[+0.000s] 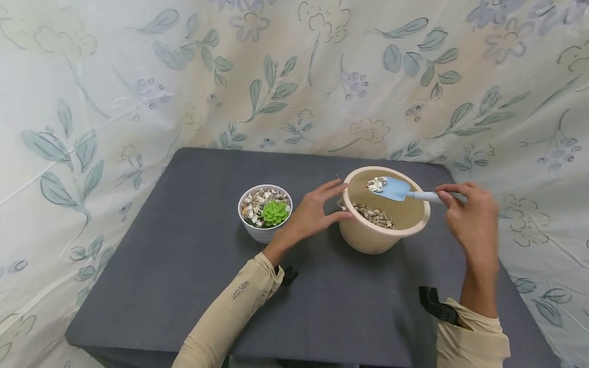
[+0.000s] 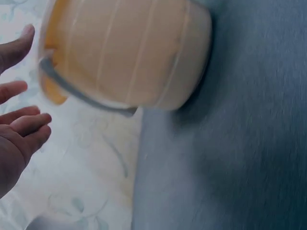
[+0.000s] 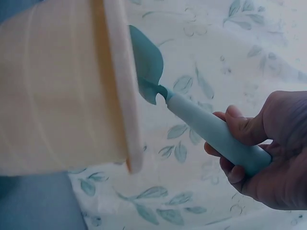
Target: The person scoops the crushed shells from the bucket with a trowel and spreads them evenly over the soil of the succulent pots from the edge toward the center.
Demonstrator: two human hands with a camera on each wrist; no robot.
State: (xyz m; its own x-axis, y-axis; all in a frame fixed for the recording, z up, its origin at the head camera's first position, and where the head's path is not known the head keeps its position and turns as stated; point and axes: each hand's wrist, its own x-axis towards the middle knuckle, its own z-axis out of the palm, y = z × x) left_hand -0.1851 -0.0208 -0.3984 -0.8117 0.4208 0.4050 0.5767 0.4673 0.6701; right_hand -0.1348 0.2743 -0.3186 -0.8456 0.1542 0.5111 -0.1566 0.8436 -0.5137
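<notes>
My right hand point(image 1: 474, 214) grips the pale handle of a small blue trowel point(image 1: 395, 189), also seen in the right wrist view as a trowel point(image 3: 211, 127) with my fingers curled round its handle. Small light pebbles point(image 1: 377, 184) lie on the tip of its blade, above the opening of a cream bucket point(image 1: 368, 240). More pebbles point(image 1: 375, 216) cover the bucket's bottom. At the bucket's left rim is my left hand point(image 1: 317, 209), thumb and fingers spread. In the left wrist view that hand point(image 2: 19, 129) looks slightly apart from the bucket.
Left of the bucket, a white pot point(image 1: 262, 235) holds pebbles and a green succulent point(image 1: 275, 212). Both stand on a dark grey table point(image 1: 184, 255). A floral cloth point(image 1: 294, 76) hangs behind and at the sides. The bucket's grey carrying handle point(image 2: 81, 96) hangs down its side.
</notes>
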